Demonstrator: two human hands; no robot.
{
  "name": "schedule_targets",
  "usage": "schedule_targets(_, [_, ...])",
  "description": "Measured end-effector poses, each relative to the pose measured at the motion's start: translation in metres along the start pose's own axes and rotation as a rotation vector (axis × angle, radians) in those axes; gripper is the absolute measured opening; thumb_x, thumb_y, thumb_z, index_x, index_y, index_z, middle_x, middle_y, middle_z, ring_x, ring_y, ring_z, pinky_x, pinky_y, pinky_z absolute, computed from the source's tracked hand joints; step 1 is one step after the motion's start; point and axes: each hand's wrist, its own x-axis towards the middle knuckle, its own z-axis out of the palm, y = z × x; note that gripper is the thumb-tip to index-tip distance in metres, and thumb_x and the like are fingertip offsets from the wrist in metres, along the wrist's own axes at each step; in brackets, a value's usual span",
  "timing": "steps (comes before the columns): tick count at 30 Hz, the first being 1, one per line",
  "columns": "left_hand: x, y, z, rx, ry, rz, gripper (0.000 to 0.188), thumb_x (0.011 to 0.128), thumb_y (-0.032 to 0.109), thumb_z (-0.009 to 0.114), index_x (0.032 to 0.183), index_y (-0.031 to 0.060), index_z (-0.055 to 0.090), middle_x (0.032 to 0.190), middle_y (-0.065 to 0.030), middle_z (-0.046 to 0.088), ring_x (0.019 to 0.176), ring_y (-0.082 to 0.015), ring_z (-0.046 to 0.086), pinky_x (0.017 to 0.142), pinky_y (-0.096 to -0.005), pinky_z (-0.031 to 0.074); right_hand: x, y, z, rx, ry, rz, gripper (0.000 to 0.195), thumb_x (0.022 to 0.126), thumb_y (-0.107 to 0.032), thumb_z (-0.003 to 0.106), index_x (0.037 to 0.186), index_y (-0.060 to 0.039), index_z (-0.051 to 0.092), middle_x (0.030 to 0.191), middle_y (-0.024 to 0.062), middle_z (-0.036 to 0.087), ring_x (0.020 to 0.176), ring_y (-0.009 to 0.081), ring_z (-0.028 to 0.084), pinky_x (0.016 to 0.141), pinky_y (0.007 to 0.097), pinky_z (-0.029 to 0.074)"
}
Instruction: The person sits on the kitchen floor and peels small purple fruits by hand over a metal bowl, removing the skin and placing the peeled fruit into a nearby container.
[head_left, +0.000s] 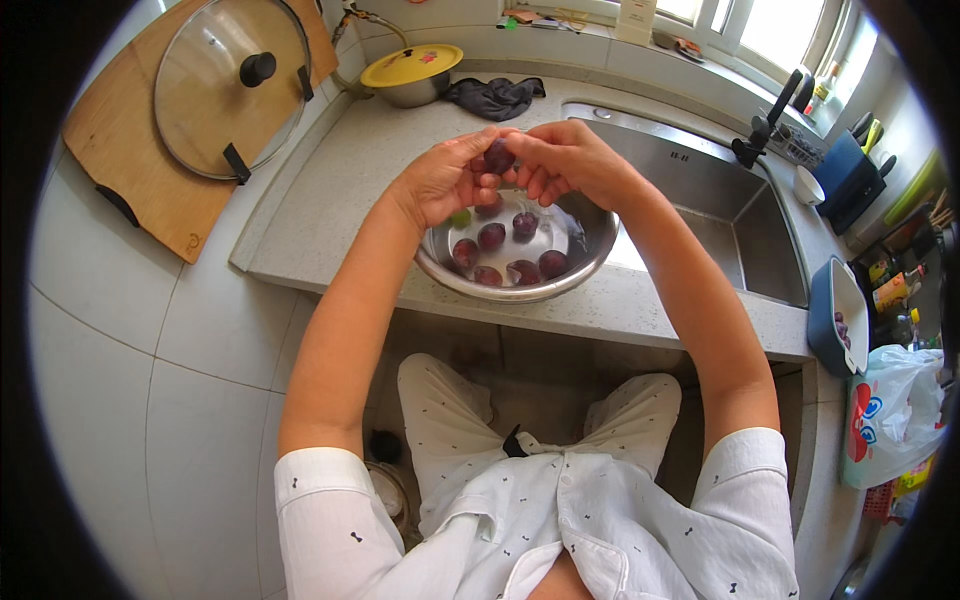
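Note:
Between the fingertips of my left hand (450, 176) and my right hand (562, 161), a dark purple plum (499, 157) is held above a stainless steel bowl (517, 294). Both hands touch the fruit. Several more plums (491, 237) lie in water in the bowl, and a small green thing (460, 218), partly behind my left hand, is near its left side. The bowl stands on the counter at the front edge, left of the sink. My hands and wrists hide its back rim.
Right of the bowl is a steel sink (720, 217) with a black faucet (757, 131). A blue baking dish (825, 330) holding plums stands at the right, beside a plastic bag (892, 420). Behind are a dark cloth (495, 97) and a yellow-lidded bowl (411, 67).

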Motion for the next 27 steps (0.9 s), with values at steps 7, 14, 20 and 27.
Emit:
schedule_targets(7, [-0.001, 0.001, 0.003, 0.035, 0.075, 0.001, 0.033, 0.097, 0.03, 0.049, 0.122, 0.0092, 0.056, 0.084, -0.0015, 0.061, 0.061, -0.0056, 0.051, 0.053, -0.0196, 0.048, 0.01, 0.004, 0.008, -0.171, -0.033, -0.181, 0.024, 0.084, -0.022, 0.069, 0.091, 0.0005, 0.067, 0.065, 0.0018, 0.059, 0.053, 0.0072, 0.054, 0.048, 0.0209, 0.044])
schedule_targets(14, [-0.005, 0.0, 0.005, 0.098, 0.127, 0.008, 0.03, 0.097, 0.028, 0.05, 0.118, 0.0089, 0.058, 0.078, -0.0013, 0.06, 0.054, -0.0053, 0.046, 0.048, -0.0193, 0.044, 0.002, -0.001, 0.014, -0.315, -0.031, -0.182, 0.016, 0.089, -0.012, 0.059, 0.091, 0.0024, 0.063, 0.07, 0.0032, 0.061, 0.057, 0.0088, 0.056, 0.051, 0.0232, 0.048])
schedule_targets(20, [-0.004, 0.001, 0.003, 0.054, 0.097, 0.003, 0.027, 0.097, 0.028, 0.049, 0.112, 0.0083, 0.06, 0.077, -0.0015, 0.059, 0.055, -0.0054, 0.046, 0.048, -0.0198, 0.043, 0.003, 0.005, 0.001, -0.079, -0.117, -0.094, 0.024, 0.092, -0.021, 0.058, 0.095, 0.0022, 0.061, 0.076, 0.0048, 0.062, 0.064, 0.0106, 0.062, 0.058, 0.025, 0.054])
schedule_targets(27, [-0.006, 0.001, 0.008, 0.136, 0.149, -0.021, 0.03, 0.096, 0.032, 0.05, 0.114, 0.0083, 0.058, 0.078, -0.0036, 0.06, 0.057, -0.0066, 0.05, 0.051, -0.0213, 0.048, 0.002, -0.006, 0.021, -0.64, 0.075, -0.192, 0.036, 0.084, -0.031, 0.066, 0.09, 0.0044, 0.062, 0.074, 0.0122, 0.065, 0.069, 0.0221, 0.065, 0.061, 0.0349, 0.052])
